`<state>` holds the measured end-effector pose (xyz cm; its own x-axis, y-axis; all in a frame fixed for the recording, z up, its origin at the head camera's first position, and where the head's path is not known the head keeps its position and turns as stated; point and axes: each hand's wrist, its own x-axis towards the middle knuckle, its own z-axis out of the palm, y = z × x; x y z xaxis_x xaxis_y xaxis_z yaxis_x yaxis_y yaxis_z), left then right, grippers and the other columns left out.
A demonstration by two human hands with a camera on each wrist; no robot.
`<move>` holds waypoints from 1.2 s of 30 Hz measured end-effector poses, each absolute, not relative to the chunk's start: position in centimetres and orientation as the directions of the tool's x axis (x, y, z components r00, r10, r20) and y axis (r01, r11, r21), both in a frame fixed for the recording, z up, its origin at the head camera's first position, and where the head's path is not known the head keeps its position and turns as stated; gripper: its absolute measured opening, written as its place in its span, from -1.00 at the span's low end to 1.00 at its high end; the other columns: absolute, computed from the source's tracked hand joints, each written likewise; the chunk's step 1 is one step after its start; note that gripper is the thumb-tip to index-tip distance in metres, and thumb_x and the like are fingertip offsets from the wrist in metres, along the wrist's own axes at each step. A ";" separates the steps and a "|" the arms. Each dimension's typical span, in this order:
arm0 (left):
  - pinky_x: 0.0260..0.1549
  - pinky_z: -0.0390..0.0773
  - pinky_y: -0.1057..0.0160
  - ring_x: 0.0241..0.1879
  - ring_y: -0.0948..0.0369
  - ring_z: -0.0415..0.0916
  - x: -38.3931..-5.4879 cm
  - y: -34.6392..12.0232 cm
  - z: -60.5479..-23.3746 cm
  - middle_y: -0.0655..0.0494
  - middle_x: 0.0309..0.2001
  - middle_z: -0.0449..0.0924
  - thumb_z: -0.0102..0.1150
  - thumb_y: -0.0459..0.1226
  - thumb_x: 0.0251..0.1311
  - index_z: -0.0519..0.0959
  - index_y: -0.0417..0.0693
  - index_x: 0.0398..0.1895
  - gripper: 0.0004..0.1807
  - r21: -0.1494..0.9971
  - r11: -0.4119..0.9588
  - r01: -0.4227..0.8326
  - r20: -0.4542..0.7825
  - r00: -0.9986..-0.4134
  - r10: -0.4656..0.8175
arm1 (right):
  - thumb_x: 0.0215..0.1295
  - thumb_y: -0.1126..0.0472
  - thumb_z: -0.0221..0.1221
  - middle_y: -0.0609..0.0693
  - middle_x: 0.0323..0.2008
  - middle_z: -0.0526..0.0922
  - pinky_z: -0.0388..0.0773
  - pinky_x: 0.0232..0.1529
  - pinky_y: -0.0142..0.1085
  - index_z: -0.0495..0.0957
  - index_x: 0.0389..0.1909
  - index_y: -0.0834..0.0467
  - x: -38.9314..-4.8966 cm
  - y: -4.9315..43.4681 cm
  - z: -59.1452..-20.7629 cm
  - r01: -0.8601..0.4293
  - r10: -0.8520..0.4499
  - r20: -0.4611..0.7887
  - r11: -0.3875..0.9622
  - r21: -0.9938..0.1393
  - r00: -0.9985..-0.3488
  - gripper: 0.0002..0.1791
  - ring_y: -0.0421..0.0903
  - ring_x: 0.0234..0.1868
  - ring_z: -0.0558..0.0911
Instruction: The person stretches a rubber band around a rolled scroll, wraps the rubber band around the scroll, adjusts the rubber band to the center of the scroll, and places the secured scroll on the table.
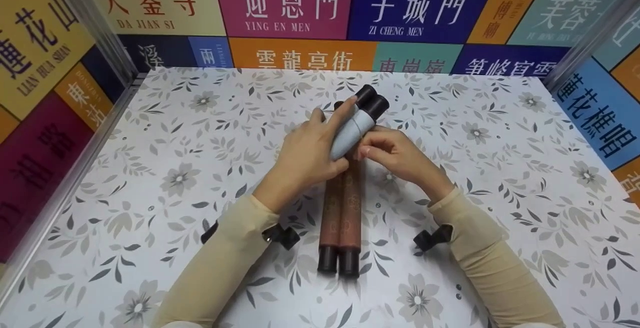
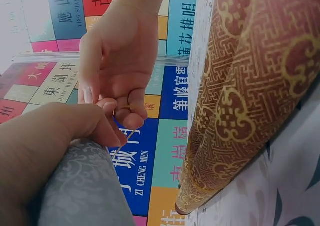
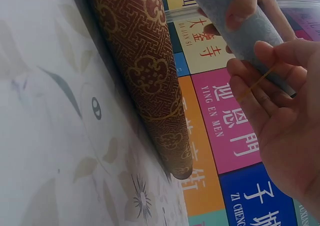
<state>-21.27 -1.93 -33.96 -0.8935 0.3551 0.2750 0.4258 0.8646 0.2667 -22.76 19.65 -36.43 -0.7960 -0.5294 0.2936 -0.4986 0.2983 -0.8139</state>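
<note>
My left hand grips a pale blue-grey patterned scroll with dark end knobs, tilted above a brown one. Close by its right side, my right hand has curled fingers. In the right wrist view, a thin yellow band like a rubber band stretches between the right thumb and fingers; its far end is hard to follow. Beneath both hands lies a red-brown scroll with gold patterning, rolled as two parallel rolls with dark knobs. My left hand and the blue-grey scroll cover its upper part.
A white table printed with grey flowers and leaves carries the scrolls. Coloured panels with characters stand along the back and both sides. Dark wrist mounts sit by the cuffs of the beige sleeves.
</note>
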 end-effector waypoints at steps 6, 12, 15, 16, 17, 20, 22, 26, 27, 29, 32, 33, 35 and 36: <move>-0.19 0.58 -0.08 -0.26 -0.05 0.56 -21.1 -1.8 -34.0 -0.17 0.02 0.40 0.23 0.08 0.04 -0.23 0.55 0.56 0.08 0.277 0.874 0.399 0.231 -0.911 0.342 | 0.34 0.37 0.12 0.03 -0.34 0.59 0.51 -0.15 -0.41 0.59 -0.46 0.23 -22.8 20.0 -36.1 -0.528 -0.566 0.315 0.261 -0.808 -0.762 -0.83 -0.20 -0.24 0.54; -0.25 0.62 -0.05 -0.25 -0.03 0.55 -21.2 -2.0 -33.9 -0.19 0.02 0.41 0.23 0.02 0.06 -0.15 0.45 0.58 0.05 0.336 0.874 0.352 0.254 -0.927 0.276 | 0.31 0.31 0.17 -0.09 -0.65 0.50 0.41 -0.53 -0.44 0.47 -0.63 0.19 -23.4 21.5 -35.7 -0.424 -0.515 0.186 0.395 -0.815 -0.837 -0.71 -0.23 -0.62 0.47; -0.26 0.63 -0.04 -0.25 -0.03 0.54 -21.2 -2.0 -33.8 -0.20 0.01 0.42 0.23 0.02 0.06 -0.14 0.44 0.58 0.04 0.353 0.870 0.344 0.265 -0.929 0.260 | 0.35 0.16 0.19 -0.16 -0.79 0.44 0.30 -0.68 -0.45 0.45 -0.71 0.21 -23.9 22.1 -35.8 -0.331 -0.445 0.074 0.536 -0.777 -0.892 -0.58 -0.25 -0.77 0.41; -0.27 0.63 -0.04 -0.25 -0.03 0.54 -21.2 -1.9 -33.8 -0.20 0.01 0.42 0.23 0.02 0.06 -0.14 0.44 0.58 0.04 0.354 0.870 0.343 0.264 -0.929 0.259 | 0.38 0.10 0.17 -0.15 -0.80 0.46 0.34 -0.69 -0.43 0.46 -0.72 0.22 -24.1 22.3 -35.9 -0.299 -0.432 0.036 0.558 -0.774 -0.901 -0.53 -0.23 -0.79 0.43; -0.27 0.63 -0.04 -0.25 -0.03 0.55 -21.3 -1.9 -33.9 -0.21 0.01 0.42 0.22 0.02 0.07 -0.14 0.43 0.58 0.04 0.354 0.870 0.344 0.263 -0.929 0.260 | 0.42 0.05 0.14 -0.14 -0.79 0.49 0.37 -0.70 -0.40 0.47 -0.73 0.24 -24.1 22.4 -35.9 -0.268 -0.428 0.003 0.560 -0.784 -0.904 -0.48 -0.21 -0.79 0.46; -0.28 0.63 -0.04 -0.25 -0.04 0.55 -21.3 -1.9 -34.0 -0.21 0.01 0.43 0.22 0.01 0.07 -0.13 0.43 0.58 0.04 0.353 0.873 0.337 0.257 -0.932 0.255 | 0.51 -0.05 0.00 -0.09 -0.77 0.57 0.48 -0.69 -0.32 0.53 -0.76 0.24 -24.2 22.5 -35.8 -0.177 -0.469 -0.104 0.517 -0.837 -0.877 -0.35 -0.17 -0.79 0.51; -0.27 0.63 -0.04 -0.24 -0.04 0.55 -21.3 -1.9 -34.1 -0.21 0.02 0.43 0.22 0.01 0.06 -0.12 0.43 0.58 0.03 0.358 0.875 0.327 0.252 -0.936 0.247 | 0.55 -0.04 -0.07 -0.08 -0.74 0.62 0.52 -0.66 -0.30 0.56 -0.77 0.22 -24.1 22.5 -35.6 -0.139 -0.538 -0.157 0.468 -0.873 -0.828 -0.31 -0.18 -0.78 0.52; -0.25 0.63 -0.05 -0.21 -0.05 0.55 -21.5 -2.1 -34.2 -0.21 0.05 0.42 0.22 0.00 0.06 -0.12 0.46 0.57 0.03 0.376 0.874 0.308 0.242 -0.943 0.228 | 0.56 0.08 -0.09 -0.10 -0.61 0.70 0.60 -0.54 -0.33 0.65 -0.64 0.24 -23.9 22.7 -35.3 -0.123 -0.720 -0.148 0.310 -0.943 -0.678 -0.40 -0.22 -0.65 0.61; -0.25 0.63 -0.05 -0.20 -0.05 0.54 -21.5 -2.1 -34.2 -0.20 0.05 0.41 0.22 0.00 0.06 -0.13 0.47 0.57 0.03 0.383 0.873 0.302 0.240 -0.945 0.222 | 0.56 0.13 -0.09 -0.08 -0.54 0.73 0.64 -0.48 -0.33 0.67 -0.56 0.28 -24.0 22.9 -35.3 -0.114 -0.767 -0.116 0.240 -0.964 -0.631 -0.46 -0.22 -0.59 0.64; -0.26 0.63 -0.06 -0.19 -0.05 0.54 -21.6 -2.2 -34.2 -0.20 0.06 0.41 0.22 0.00 0.06 -0.13 0.49 0.57 0.03 0.394 0.870 0.296 0.236 -0.948 0.215 | 0.56 0.24 -0.13 -0.03 -0.38 0.77 0.70 -0.35 -0.31 0.68 -0.34 0.35 -24.2 23.2 -35.4 -0.057 -0.835 -0.046 0.092 -0.994 -0.549 -0.55 -0.18 -0.45 0.71; -0.25 0.63 -0.06 -0.17 -0.06 0.54 -21.5 -2.1 -34.0 -0.19 0.06 0.41 0.22 0.01 0.06 -0.15 0.50 0.57 0.04 0.396 0.871 0.291 0.227 -0.950 0.214 | 0.52 0.40 -0.24 0.09 -0.15 0.74 0.73 -0.22 -0.28 0.60 -0.05 0.40 -24.6 23.9 -36.0 0.095 -0.871 0.011 -0.067 -0.993 -0.492 -0.60 -0.11 -0.30 0.77; -0.24 0.63 -0.06 -0.17 -0.05 0.54 -21.5 -2.1 -34.0 -0.19 0.06 0.41 0.22 0.01 0.06 -0.15 0.50 0.57 0.04 0.392 0.872 0.293 0.226 -0.950 0.217 | 0.51 0.42 -0.27 0.11 -0.13 0.73 0.73 -0.21 -0.29 0.57 0.01 0.41 -24.8 24.1 -36.2 0.138 -0.864 -0.005 -0.075 -0.988 -0.503 -0.59 -0.10 -0.29 0.77; -0.21 0.63 -0.06 -0.18 -0.06 0.55 -21.3 -1.9 -33.9 -0.20 0.06 0.41 0.22 0.01 0.06 -0.14 0.49 0.57 0.04 0.381 0.874 0.302 0.226 -0.947 0.229 | 0.51 0.42 -0.23 0.11 -0.15 0.73 0.73 -0.25 -0.31 0.52 0.08 0.42 -24.9 24.3 -36.6 0.151 -0.823 -0.081 -0.006 -0.989 -0.563 -0.63 -0.11 -0.32 0.77; -0.19 0.63 -0.06 -0.18 -0.06 0.55 -21.3 -1.8 -33.9 -0.21 0.06 0.42 0.22 0.02 0.06 -0.14 0.49 0.57 0.04 0.375 0.874 0.309 0.226 -0.945 0.237 | 0.51 0.41 -0.16 0.09 -0.18 0.74 0.73 -0.30 -0.32 0.52 0.08 0.42 -24.9 24.2 -36.7 0.130 -0.790 -0.128 0.062 -0.990 -0.600 -0.66 -0.12 -0.37 0.77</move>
<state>-21.26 -1.83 -33.88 -0.9447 0.2374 0.2262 0.3093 0.8740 0.3749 -24.92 24.17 -36.66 -0.5999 -0.7898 -0.1280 0.1298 0.0618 -0.9896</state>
